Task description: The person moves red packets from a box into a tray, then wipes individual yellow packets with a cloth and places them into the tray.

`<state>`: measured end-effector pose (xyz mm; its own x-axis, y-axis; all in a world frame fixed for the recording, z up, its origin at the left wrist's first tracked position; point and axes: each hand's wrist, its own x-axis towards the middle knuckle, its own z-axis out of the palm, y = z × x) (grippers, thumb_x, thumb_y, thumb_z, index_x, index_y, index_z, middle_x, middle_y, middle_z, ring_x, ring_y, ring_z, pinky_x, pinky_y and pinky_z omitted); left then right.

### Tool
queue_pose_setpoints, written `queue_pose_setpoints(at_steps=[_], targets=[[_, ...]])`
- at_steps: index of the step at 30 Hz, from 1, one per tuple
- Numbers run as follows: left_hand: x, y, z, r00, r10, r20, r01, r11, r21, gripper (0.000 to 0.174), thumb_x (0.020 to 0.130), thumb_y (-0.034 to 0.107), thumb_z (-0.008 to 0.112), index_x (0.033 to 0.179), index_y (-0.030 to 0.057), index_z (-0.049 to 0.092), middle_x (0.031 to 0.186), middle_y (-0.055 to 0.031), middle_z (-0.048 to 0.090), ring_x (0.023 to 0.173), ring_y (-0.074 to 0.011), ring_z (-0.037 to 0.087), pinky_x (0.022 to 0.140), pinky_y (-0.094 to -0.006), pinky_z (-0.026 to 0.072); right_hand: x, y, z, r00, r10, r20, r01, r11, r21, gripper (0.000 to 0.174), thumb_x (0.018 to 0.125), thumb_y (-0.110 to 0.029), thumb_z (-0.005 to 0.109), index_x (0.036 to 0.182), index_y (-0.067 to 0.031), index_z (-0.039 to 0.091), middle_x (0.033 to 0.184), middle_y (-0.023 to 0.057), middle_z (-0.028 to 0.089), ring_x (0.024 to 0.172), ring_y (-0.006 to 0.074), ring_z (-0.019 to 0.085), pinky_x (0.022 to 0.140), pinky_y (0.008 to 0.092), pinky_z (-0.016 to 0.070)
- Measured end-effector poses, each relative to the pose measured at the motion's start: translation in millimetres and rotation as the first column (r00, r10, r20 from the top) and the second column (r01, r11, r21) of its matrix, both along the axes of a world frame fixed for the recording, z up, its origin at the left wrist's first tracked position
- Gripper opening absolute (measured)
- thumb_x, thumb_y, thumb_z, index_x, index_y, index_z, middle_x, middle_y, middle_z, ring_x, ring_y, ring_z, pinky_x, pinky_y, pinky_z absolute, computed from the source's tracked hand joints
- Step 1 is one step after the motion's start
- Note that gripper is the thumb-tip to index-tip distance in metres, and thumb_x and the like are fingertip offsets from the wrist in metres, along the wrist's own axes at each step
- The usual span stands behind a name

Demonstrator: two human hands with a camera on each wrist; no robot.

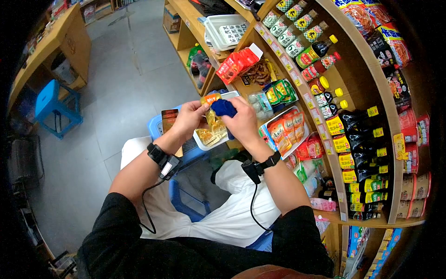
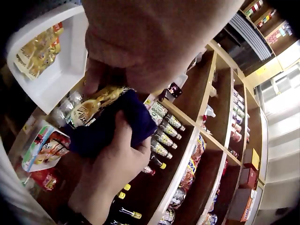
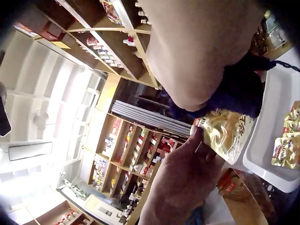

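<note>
My left hand (image 1: 186,120) pinches a gold foil snack packet (image 3: 224,136) with an orange top, held up in front of me. In my right hand (image 1: 242,120) a dark blue cloth (image 1: 224,108) is bunched, and it lies against the packet's face. The left wrist view shows the cloth (image 2: 117,124) gripped between thumb and fingers, overlapping part of the packet (image 2: 89,112). Below both hands stands a white plastic tray (image 3: 255,152) with several more gold packets (image 2: 41,50) lying inside.
The tray rests on a blue stool (image 1: 155,125), beside a brown box (image 1: 169,122). To the right, a tray of red-orange packets (image 1: 285,130) and a red carton (image 1: 239,63) sit on the shelf. Sauce bottles (image 1: 355,149) line the rack. Another blue stool (image 1: 58,107) stands left.
</note>
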<state>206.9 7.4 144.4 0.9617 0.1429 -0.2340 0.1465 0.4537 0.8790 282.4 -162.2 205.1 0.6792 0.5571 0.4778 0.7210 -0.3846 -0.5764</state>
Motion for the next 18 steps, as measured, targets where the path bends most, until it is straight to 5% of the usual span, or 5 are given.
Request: queue_pose_setpoints(at_steps=[5,18], targets=[[-1,-4,0,0.999,0.031,0.011,-0.030,0.999,-0.030,0.025,0.106,0.023,0.053,0.110,0.0028,0.068,0.093,-0.0044,0.071,0.074,-0.0136,0.069,0.062,-0.0287,0.0600,9,-3,-6,0.998,-0.051,-0.023,0.051,0.999,-0.017,0.031,0.071,-0.008,0.074,0.101,-0.0018,0.070,0.098,0.0175,0.066,0.091,0.0387,0.065,0.080,0.0439,0.0534],[2,8,-5,0.972,0.231,-0.043,-0.235,0.956,-0.176,0.027,0.106,0.024,0.053,0.119,0.0024,0.063,0.101,-0.0074,0.071,0.082,-0.0183,0.071,0.068,-0.0304,0.0607,-6,0,-8,0.983,0.174,-0.054,-0.181,0.965,-0.192,0.035,0.070,-0.004,0.072,0.105,-0.0020,0.068,0.098,0.0155,0.065,0.091,0.0368,0.066,0.080,0.0414,0.0539]])
